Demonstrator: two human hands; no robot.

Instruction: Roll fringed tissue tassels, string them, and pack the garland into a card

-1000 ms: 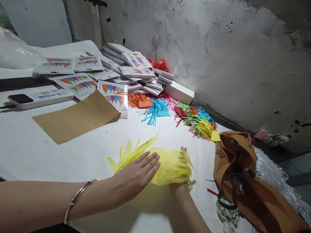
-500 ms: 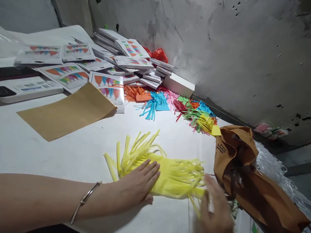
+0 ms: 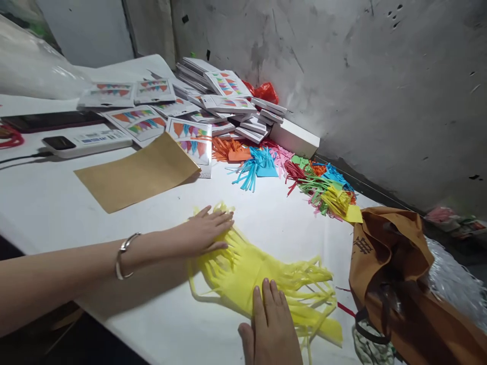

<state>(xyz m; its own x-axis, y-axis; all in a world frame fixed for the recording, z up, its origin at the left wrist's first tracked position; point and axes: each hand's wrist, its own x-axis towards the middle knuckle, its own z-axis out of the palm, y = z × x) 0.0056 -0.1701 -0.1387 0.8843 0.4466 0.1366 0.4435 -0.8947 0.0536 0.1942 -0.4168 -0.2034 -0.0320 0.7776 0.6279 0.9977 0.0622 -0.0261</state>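
A yellow tissue-paper tassel sheet (image 3: pixel 247 271) lies spread on the white table (image 3: pixel 152 314), with cut fringe at both ends and a plain band in the middle. My left hand (image 3: pixel 205 230) rests flat over the fringe at its left end, fingers stretched and a little apart. On the lower middle of the sheet my right hand (image 3: pixel 270 324) is laid, fingers out and thumb apart. Neither hand grips anything. Part of the left fringe is hidden under my left hand.
Brown paper (image 3: pixel 140 175) lies behind my left hand. Packs with bunting pictures (image 3: pixel 190 142) are heaped at the back. Coloured fringed bundles (image 3: pixel 262 162) line the wall side. A brown bag (image 3: pixel 388 253) stands at the right. A white device (image 3: pixel 87 142) with a cable lies left.
My left hand has moved from the sheet's middle to its left fringe. My right hand has come from the right fringe onto the middle. The view has shifted left.
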